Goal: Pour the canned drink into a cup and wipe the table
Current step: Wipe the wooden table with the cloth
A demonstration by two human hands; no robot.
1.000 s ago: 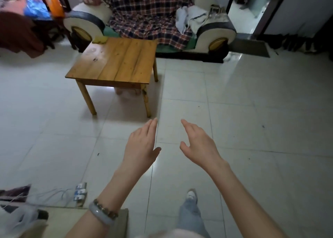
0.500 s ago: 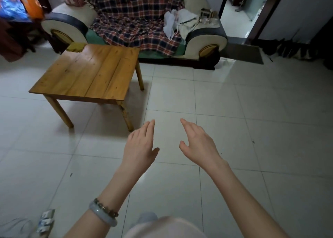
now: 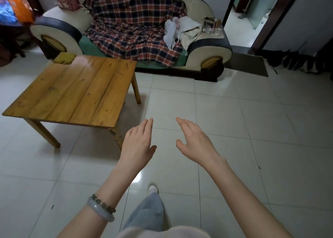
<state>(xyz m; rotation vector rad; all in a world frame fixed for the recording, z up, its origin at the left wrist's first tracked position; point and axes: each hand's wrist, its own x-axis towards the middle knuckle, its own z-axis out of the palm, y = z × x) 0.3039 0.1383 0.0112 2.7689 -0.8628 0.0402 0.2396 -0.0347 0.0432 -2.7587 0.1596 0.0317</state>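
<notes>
Both hands empty: left hand (image 3: 137, 142) and right hand (image 3: 195, 141) held out flat, fingers loosely spread, above bare floor, likely for balance mid-stride. Table (image 3: 72, 92) lies ahead-left; cloth (image 3: 64, 58) on its far corner (presumably staged for wiping). No can or cup visible.

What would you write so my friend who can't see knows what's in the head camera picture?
Two empty hands, the left hand and right hand, reach forward, open, over a white tiled floor. A low wooden table stands ahead on the left with a yellow cloth at its far corner, and a sofa draped with a plaid blanket sits behind it.
</notes>
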